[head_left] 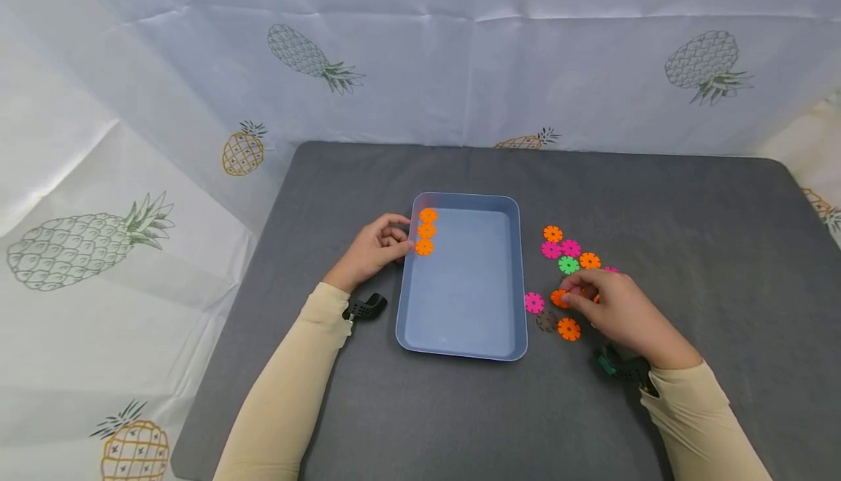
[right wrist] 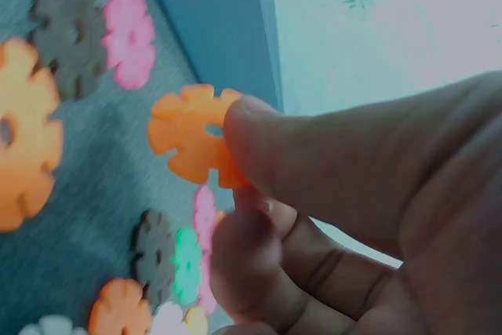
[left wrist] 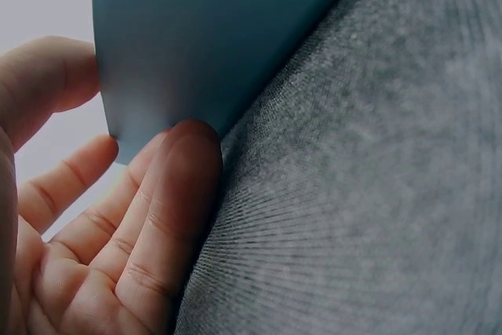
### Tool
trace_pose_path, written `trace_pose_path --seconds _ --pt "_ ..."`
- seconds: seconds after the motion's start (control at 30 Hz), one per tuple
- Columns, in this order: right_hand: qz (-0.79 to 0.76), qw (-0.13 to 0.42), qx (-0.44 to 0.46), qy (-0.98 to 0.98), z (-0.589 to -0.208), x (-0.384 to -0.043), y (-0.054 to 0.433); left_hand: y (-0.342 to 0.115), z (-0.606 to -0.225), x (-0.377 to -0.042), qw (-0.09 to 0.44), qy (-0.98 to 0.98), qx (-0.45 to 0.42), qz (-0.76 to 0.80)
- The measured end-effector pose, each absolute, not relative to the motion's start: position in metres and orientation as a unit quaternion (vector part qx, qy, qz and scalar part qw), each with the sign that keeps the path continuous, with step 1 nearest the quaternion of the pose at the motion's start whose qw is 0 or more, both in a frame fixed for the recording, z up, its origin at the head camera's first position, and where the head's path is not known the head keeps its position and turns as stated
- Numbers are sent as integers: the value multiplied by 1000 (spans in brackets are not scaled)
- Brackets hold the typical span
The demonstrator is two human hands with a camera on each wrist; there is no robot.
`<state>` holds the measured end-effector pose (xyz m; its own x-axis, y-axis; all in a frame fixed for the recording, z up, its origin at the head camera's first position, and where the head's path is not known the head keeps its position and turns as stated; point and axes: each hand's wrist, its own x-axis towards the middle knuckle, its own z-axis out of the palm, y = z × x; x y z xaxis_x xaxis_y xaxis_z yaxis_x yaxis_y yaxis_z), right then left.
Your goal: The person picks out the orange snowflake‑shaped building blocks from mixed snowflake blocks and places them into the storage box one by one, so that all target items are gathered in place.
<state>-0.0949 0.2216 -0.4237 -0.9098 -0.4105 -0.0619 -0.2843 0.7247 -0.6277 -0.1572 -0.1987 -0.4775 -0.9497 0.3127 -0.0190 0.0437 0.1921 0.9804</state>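
My left hand is at the left wall of a shallow blue tray, gripping its rim; in the left wrist view, curled fingers lie against the tray's outer wall. Three orange notched discs sit in a column inside the tray, along its upper left side. Right of the tray, my right hand pinches an orange notched disc between thumb and fingertip. Beneath and around that hand lie loose notched discs, including a green one and a pink one.
A dark grey disc and an orange disc lie near the tray's right wall. The grey cloth-covered table meets a pineapple-print curtain at the back and left. Both wrists carry black straps.
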Motion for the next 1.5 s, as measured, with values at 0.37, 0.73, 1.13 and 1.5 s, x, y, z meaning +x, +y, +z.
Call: trace_pose_path --seconds 0.37,0.73,1.13,1.5 --pt "-326 103 -197 919 -407 -106 205 -198 -479 -156 105 763 121 627" --pt "-335 96 -179 920 -393 -117 167 -199 -476 -155 106 760 125 629" --pt "-364 137 -171 905 -402 -135 117 -200 -477 -156 106 760 121 629" --pt "-365 162 -180 899 -407 -147 88 -200 -478 -157 107 771 120 616"
